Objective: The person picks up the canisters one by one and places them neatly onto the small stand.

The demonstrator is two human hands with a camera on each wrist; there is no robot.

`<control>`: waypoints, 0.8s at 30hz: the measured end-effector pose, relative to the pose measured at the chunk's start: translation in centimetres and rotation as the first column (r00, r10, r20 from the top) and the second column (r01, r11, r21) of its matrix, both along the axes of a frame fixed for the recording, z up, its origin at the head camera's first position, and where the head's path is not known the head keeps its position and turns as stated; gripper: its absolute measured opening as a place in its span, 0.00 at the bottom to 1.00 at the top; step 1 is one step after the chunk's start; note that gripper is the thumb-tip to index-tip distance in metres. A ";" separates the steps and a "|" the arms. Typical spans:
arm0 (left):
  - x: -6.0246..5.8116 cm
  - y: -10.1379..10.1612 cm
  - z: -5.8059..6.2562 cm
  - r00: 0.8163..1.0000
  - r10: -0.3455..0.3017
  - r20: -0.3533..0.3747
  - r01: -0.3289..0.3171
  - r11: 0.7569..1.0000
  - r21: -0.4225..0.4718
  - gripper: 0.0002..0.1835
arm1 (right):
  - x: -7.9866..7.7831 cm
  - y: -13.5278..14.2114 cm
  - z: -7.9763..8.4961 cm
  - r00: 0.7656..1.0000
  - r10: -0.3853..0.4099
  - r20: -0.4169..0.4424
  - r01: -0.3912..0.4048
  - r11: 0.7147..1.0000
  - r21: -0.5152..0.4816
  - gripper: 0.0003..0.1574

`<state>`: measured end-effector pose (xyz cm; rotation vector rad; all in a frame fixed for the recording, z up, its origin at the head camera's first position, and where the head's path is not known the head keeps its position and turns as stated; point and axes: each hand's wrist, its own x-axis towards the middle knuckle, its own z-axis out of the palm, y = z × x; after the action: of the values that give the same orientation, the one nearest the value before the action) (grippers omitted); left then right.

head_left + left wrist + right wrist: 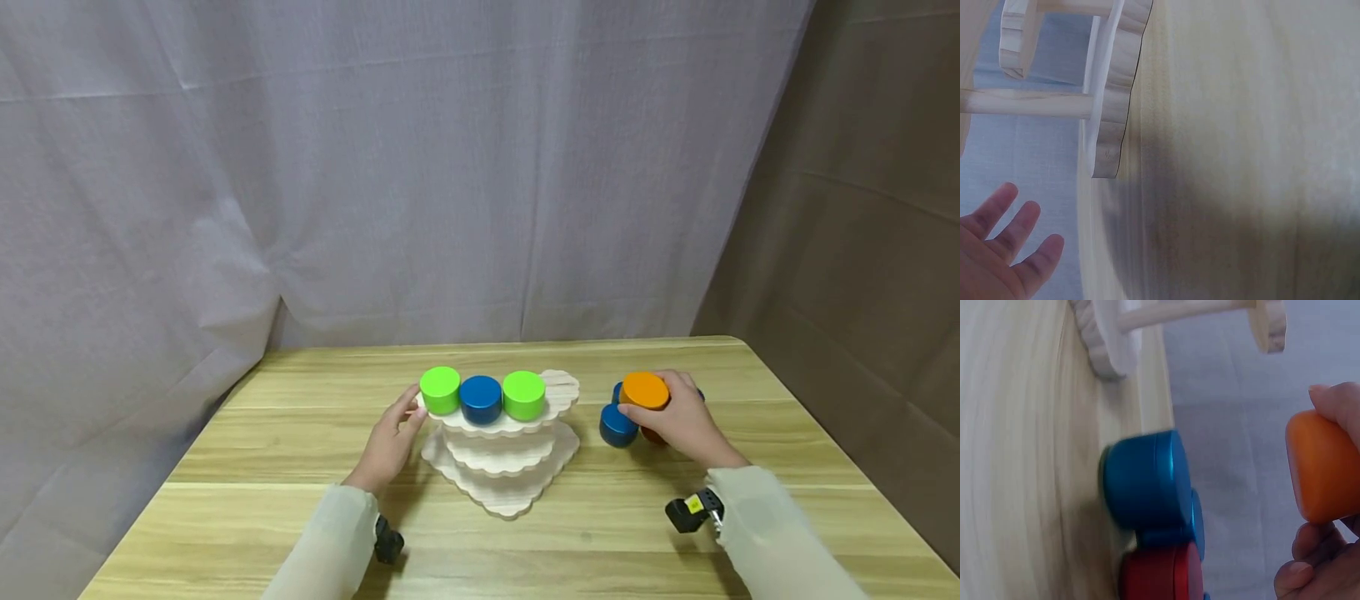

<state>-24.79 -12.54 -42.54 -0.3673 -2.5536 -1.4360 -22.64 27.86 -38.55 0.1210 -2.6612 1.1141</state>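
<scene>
Canister (pixel 645 388), bright orange, is pinched in the grip of the right hand (pixel 690 427), higher than nearby blue canisters (pixel 618 427) and a red canister (pixel 1149 575); the left hand (pixel 386 446), its grip loose and holding nothing, is just beside the wooden stand (pixel 502 498), atop which two green canisters (pixel 440 392) flank another blue canister (pixel 481 402); the counter (pixel 247 508) lies beneath, a grey curtain (pixel 420 183) behind
</scene>
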 end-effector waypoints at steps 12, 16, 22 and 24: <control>0.2 -0.1 0.1 1.000 0.014 0.014 -0.014 1.000 0.002 0.26 | -0.8 -3.4 0.9 0.999 0.040 0.008 -0.039 0.998 -0.039 0.43; 0.2 0.0 0.2 1.000 0.007 0.017 -0.007 1.000 0.009 0.26 | -1.1 -4.2 1.1 0.999 0.054 0.005 -0.053 0.997 -0.060 0.44; 0.1 0.1 0.1 1.000 -0.002 0.006 0.002 1.000 0.016 0.26 | -1.6 -5.6 1.4 0.996 0.089 -0.005 -0.089 0.990 -0.110 0.42; 0.0 0.1 0.0 1.000 -0.006 0.002 0.006 1.000 0.016 0.26 | -1.7 -6.0 1.5 0.996 0.095 -0.004 -0.095 0.989 -0.112 0.41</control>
<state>-24.81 -12.46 -42.52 -0.3718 -2.5438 -1.4584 -24.35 21.85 -37.00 0.2277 -2.6113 1.2899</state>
